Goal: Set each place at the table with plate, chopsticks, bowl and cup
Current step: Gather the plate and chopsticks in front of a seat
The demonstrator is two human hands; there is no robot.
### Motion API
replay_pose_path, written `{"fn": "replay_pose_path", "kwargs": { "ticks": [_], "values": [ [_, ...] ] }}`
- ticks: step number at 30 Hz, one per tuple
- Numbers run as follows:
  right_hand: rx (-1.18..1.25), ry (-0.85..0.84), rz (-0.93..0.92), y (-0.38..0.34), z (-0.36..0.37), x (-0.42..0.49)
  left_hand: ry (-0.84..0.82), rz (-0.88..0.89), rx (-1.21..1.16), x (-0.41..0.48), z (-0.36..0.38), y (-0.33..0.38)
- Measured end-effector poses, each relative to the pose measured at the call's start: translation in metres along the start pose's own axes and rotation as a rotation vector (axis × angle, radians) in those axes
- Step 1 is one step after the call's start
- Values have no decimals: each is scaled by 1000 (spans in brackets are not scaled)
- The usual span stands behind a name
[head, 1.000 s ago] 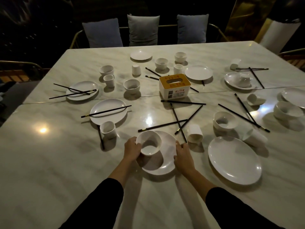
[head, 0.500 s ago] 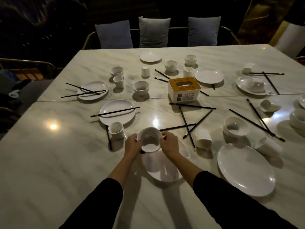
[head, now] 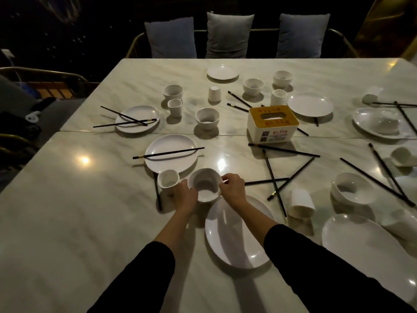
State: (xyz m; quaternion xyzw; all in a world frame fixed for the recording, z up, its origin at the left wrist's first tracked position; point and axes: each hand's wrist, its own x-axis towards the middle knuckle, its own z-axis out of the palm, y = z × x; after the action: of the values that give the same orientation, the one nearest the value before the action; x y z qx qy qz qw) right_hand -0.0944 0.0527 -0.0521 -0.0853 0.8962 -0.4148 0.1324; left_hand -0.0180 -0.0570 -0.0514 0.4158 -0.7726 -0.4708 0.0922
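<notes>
The left hand (head: 186, 196) and right hand (head: 233, 188) grip one white bowl (head: 206, 186), fingers curled round its left and right rims. A plate (head: 234, 240) lies on the desk (head: 67, 211) just behind the fingers, toward the person. A cup (head: 168, 180) stands just left of the left fingers.

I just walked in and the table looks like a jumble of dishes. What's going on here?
A person in black sleeves is setting places on the marble table. The left hand and right hand together hold a white bowl, tilted, at the far rim of the nearest plate. A small cup stands just to its left. Black chopsticks lie crossed near a tissue box, and a tipped cup lies on its side.
</notes>
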Motion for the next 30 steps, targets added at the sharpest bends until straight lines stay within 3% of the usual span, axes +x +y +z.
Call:
{"fn": "replay_pose_path", "kwargs": {
  "ticks": [9,11,14,16,24,30],
  "values": [
    [87,-28,23,16,-11,-13,-53,-111,84,-7,1,-2],
    [-53,2,1,31,-23,-14,-71,-126,113,-7,-2,-2],
    [-368,-83,31,54,-41,-20,-95,-116,198,-14,-7,-2],
    [-421,-105,25,67,-49,-26,-98,-98,208,-19,-10,-2],
    [-226,-93,-9,92,-70,-76,-200,41,246,-56,-31,-14],
    [-108,-80,-7,107,-72,-125,-183,-6,297,-90,-49,-40]
  ]
}}
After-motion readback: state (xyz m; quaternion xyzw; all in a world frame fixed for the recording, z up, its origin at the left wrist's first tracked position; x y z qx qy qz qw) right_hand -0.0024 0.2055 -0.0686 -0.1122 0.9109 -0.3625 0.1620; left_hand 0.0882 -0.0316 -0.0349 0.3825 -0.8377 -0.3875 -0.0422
